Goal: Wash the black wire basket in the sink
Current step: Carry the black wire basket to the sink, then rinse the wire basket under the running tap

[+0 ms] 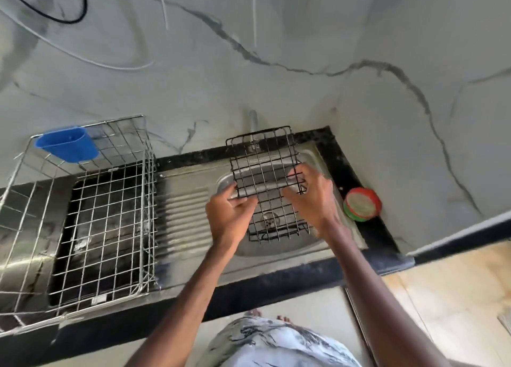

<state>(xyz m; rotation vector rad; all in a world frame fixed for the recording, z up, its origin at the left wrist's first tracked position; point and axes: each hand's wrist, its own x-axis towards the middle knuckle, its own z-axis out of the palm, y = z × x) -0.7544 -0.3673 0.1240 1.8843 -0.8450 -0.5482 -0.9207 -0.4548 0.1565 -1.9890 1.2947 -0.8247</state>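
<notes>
Both hands clamp the black wire basket (264,156): left hand (229,210) on its left edge, right hand (311,198) on its right, fingers curled through the mesh. It hangs over the steel sink (276,252), long axis pointing away toward the tap (253,120), far end raised. Blue cup (67,144) hooks on the steel dish rack (110,228). Red-green tub (362,204) holds something pale.

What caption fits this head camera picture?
Left hand and right hand hold the black wire basket over the sink.
</notes>
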